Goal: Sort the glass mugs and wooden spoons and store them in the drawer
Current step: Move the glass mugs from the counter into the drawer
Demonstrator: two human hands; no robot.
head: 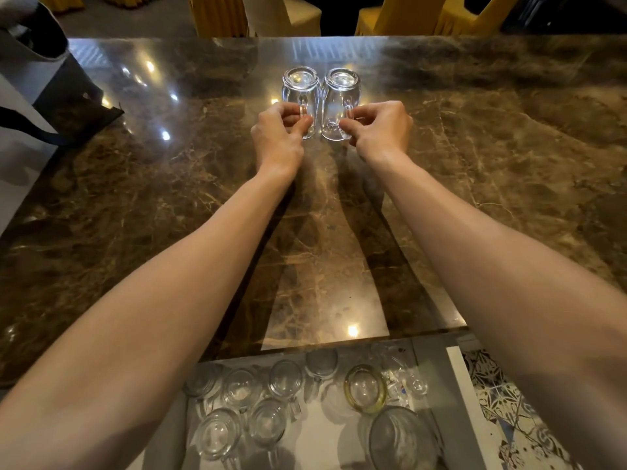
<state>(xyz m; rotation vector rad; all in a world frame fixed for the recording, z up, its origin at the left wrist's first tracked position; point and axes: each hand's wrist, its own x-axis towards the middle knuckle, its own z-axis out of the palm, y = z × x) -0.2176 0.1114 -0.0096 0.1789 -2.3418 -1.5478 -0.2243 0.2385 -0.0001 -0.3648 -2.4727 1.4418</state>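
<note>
Far left on the counter there's a grey and white fabric bag with a black strap [44,86], sitting on the glossy brown marble countertop [509,147]; it's well apart from everything else.

Around the middle, toward the far side, two mugs stand side by side and touching, both look flipped base-up with the handles pointing to the near side. The left hand [278,130] has thumb and fingers curled in and pinched on the handle of the left clear glass mug [300,86]; just to the right of it, the right clear glass mug [341,89] gets the same treatment from the right hand [380,127], fingertips clamped on its handle. Both mugs seem to be resting on the marble, can't really tell if they're lifted at all.

Down at the near edge the pale open drawer [437,385] sticks out below the countertop; on its left side is a bunch of upside-down clear glass mugs [244,388] packed close; right of those a round glass with a yellowish rim [364,388]; nearer still, a big clear glass vessel [400,439]. Right of the drawer you see blue and white patterned floor tiles [492,385]; way at the far side, yellow fabric-covered chairs [400,15].
</note>
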